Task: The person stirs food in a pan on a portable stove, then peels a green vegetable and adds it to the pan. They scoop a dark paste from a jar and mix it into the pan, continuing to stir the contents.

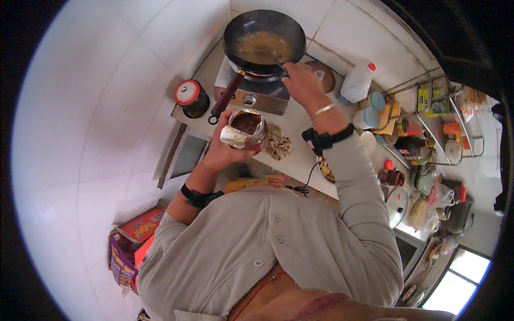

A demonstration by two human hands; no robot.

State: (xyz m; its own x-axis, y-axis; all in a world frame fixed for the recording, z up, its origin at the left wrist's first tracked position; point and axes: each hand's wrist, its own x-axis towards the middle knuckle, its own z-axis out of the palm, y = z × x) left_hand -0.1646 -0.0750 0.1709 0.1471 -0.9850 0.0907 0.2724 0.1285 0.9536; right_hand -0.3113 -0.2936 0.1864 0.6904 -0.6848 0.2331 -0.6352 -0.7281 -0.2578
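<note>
My left hand [222, 150] grips an open jar [257, 138] of dark red-brown paste, tilted so its mouth faces me. A foil seal [233, 137], peeled back and smeared with orange, hangs over the near rim. My right hand [303, 85] is closed around the handle of a utensil [283, 70] that reaches to the wok's near right rim; its working end cannot be made out. The black wok [257, 21] holds shallow yellowish-brown liquid [263, 47]. It sits on a steel gas stove [267, 99], with its wooden handle [227, 96] pointing towards me.
A crumpled beige cloth [278, 142] lies right of the jar. Left of the stove stands a dark canister [195, 106] with a red-rimmed lid. To the right are a pan lid [327, 80], a white plastic jug [356, 85], blue-lidded tubs [363, 118] and a crowded metal rack [431, 120].
</note>
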